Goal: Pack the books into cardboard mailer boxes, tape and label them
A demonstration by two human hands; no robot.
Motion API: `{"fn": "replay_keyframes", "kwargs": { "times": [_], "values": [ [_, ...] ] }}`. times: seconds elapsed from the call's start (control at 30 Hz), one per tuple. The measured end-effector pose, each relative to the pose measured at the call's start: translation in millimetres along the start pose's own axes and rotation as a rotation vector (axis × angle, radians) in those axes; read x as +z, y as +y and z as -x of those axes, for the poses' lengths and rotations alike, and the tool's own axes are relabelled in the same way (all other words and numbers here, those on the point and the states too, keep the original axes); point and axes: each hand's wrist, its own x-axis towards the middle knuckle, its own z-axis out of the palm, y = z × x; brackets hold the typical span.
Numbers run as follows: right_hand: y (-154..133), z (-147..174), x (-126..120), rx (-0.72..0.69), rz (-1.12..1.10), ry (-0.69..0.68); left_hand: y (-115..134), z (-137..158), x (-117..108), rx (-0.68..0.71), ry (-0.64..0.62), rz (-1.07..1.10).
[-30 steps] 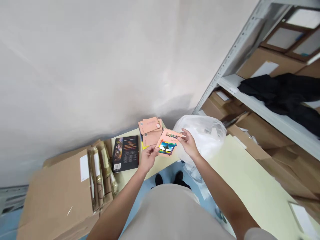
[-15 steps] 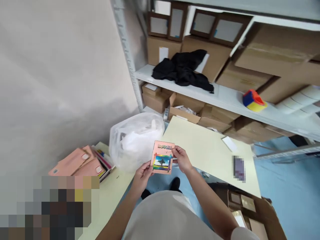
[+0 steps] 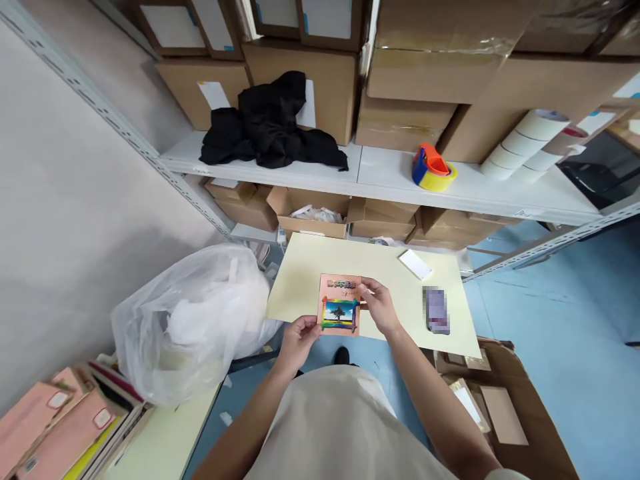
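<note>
A small pink book (image 3: 339,305) with a tree picture framed in rainbow colours on its cover is held up in front of me, over the near edge of the pale yellow table (image 3: 345,253). My left hand (image 3: 300,340) pinches its lower left edge between thumb and fingers. On the upper right side, my right hand (image 3: 379,303) grips it, thumb on the cover and fingers behind. The cover faces me; the back is hidden. To the right on the table lie a white box (image 3: 415,265) and a blurred purple item (image 3: 437,310).
A clear plastic bag (image 3: 195,320) of white material bulges at left, beside pink books (image 3: 65,427) on another table. Ahead, a shelf (image 3: 385,167) carries cartons, black cloth (image 3: 275,127), a tape dispenser (image 3: 433,170) and tape rolls (image 3: 525,143). An opened carton (image 3: 530,393) sits lower right.
My view has turned right, so the shelf, bag and pink books appear farther left. Both hands still hold the book, which is now in front of the pale yellow table.
</note>
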Motion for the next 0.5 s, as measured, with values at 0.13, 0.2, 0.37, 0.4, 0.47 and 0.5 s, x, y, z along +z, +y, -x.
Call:
{"fn": "replay_keyframes", "kwargs": {
  "times": [0.13,0.2,0.37,0.4,0.47,0.5],
  "values": [
    [-5.2,-14.7,-22.8,-0.001,-0.012,0.101,10.2,-15.7,20.5,-0.027,-0.043,0.006],
    [-6.4,-21.6,-30.0,0.008,-0.009,0.124,12.7,-23.2,26.9,-0.057,-0.067,0.028],
    [-5.8,-36.6,-35.9,0.041,-0.020,0.165,13.3,-41.8,30.5,-0.137,-0.114,0.086],
    [-5.5,-39.1,-35.5,0.046,-0.029,0.173,13.1,-45.7,29.3,-0.136,-0.128,0.084],
    [-5.3,-43.6,-33.8,0.061,-0.050,0.195,13.1,-53.6,25.7,-0.136,-0.176,0.080],
    [-5.5,-45.5,-32.6,0.071,-0.060,0.211,13.4,-57.6,23.5,-0.142,-0.193,0.085]
  ]
}}
